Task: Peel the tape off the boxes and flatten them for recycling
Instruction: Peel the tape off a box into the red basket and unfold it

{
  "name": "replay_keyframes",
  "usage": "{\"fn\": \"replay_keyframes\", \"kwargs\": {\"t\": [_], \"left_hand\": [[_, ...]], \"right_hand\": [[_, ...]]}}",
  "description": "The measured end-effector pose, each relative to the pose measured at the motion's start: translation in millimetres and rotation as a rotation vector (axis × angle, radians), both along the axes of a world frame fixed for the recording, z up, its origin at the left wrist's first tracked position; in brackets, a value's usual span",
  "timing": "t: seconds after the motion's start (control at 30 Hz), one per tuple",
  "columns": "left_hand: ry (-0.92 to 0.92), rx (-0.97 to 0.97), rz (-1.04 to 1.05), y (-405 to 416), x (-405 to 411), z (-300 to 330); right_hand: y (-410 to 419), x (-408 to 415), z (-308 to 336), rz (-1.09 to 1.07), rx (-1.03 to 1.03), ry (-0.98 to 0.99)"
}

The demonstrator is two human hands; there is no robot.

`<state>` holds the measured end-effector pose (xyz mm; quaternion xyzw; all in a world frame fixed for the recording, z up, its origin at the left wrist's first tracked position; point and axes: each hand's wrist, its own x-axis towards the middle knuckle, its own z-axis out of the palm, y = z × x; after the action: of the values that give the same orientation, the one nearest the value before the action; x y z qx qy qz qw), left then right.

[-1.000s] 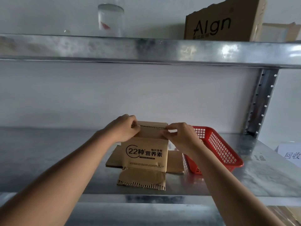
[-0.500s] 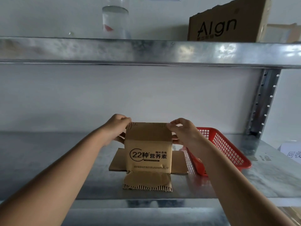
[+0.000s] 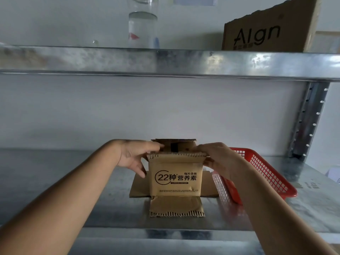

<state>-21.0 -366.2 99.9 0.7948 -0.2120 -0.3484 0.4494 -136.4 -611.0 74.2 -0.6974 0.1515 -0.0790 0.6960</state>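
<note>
A small brown cardboard box [image 3: 176, 177] printed "22种营养素" stands on the metal shelf [image 3: 73, 190] with its bottom flaps splayed flat around it. Its top is open, and the corrugated front edge and the far flap both show. My left hand [image 3: 132, 157] is at the box's upper left; straight fingers reach over the top edge and the thumb is spread down beside the left wall. My right hand [image 3: 220, 159] grips the top right flap, fingers above and thumb below. A dark strip shows inside on the far wall; I cannot tell whether it is tape.
A red plastic mesh basket [image 3: 266, 173] sits right of the box, touching its splayed flap. The upper shelf [image 3: 165, 59] carries a clear glass jar [image 3: 142, 28] and a brown "AIgn" carton [image 3: 266, 34]. A perforated steel post [image 3: 309, 122] stands at the right.
Both hands pinched the top flaps together before. The top is now spread open, my left hand has uncurled and slid down the left side, and the right hand has pulled its flap outward.
</note>
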Motion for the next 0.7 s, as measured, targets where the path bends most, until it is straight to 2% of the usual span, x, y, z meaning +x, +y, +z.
{"fn": "replay_keyframes", "kwargs": {"t": [0.1,0.43,0.7], "left_hand": [[-0.116,0.01,0.015,-3,-1,-4],[-0.643,-0.043,0.026,-10,-1,-16],[-0.886,-0.076,0.153,-24,-14,-18]], "right_hand": [[2,1,-1,0.095,-0.2,0.052],[6,6,0,-0.061,-0.685,-0.131],[12,0,1,-0.168,-1.0,-0.283]]}}
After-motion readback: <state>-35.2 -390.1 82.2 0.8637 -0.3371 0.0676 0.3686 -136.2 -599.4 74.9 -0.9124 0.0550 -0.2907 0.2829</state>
